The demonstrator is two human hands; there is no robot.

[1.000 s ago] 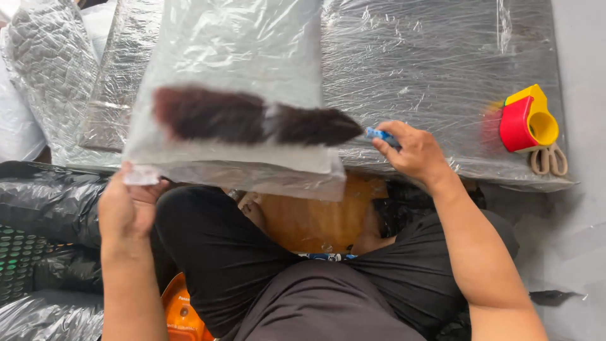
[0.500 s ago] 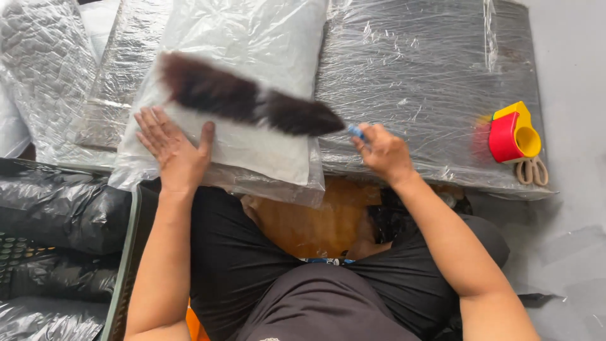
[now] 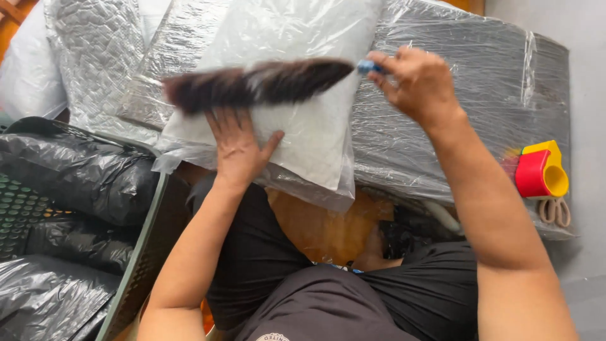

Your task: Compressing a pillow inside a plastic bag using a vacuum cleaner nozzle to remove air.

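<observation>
Left hand: the left hand [image 3: 238, 146] lay open, palm down, fingers spread on the white pillow-like pack sealed in clear plastic film [image 3: 297, 95], pinning its near part.
Right hand: the right hand [image 3: 413, 82] was closed around the blue handle [image 3: 367, 65] of a dark brown, long-bristled duster brush [image 3: 255, 84].
Brush position: bristles lay across the pack just above the left fingers; the head was blurred, so contact with the film could not be confirmed.
Pack position: rested on the film-wrapped grey slab serving as a desk [image 3: 454, 107], its near edge overhanging the person's lap.
Surroundings: red and yellow plastic tape dispenser [image 3: 540, 173] and beige-handled scissors [image 3: 555, 211] at the slab's right corner, well apart; black plastic bags in a green crate [image 3: 76, 208] to the left.
Technique note (judgement): the pack looked light and slippery; a flat, firm left palm and light strokes directed away from it would likely stop the film bunching.
</observation>
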